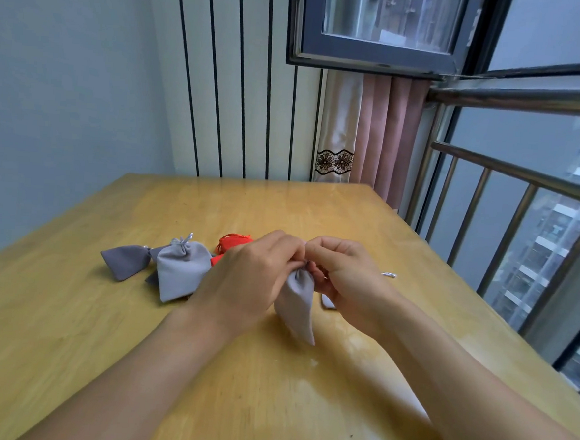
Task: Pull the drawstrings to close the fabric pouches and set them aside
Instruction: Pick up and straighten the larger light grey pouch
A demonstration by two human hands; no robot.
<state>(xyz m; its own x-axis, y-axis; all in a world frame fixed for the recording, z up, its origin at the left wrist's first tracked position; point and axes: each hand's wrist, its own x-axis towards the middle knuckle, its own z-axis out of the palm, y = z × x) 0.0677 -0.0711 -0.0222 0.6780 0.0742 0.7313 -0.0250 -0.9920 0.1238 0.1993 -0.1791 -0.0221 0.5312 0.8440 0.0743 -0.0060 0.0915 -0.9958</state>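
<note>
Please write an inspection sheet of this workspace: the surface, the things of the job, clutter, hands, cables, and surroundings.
Surface: wooden table, glossy, with light glare.
Job's things: light grey pouch in hand, neck gathered, body hanging to the table; closed light grey pouch, dark grey pouch and red pouch grouped to the left; a silver cord end shows beyond the right hand.
Clutter: nothing seen.
Hands: left hand and right hand both pinch the held pouch's neck.
Cables: nothing seen.
Surroundings: striped wall, pink curtain, open window, metal railing.
</note>
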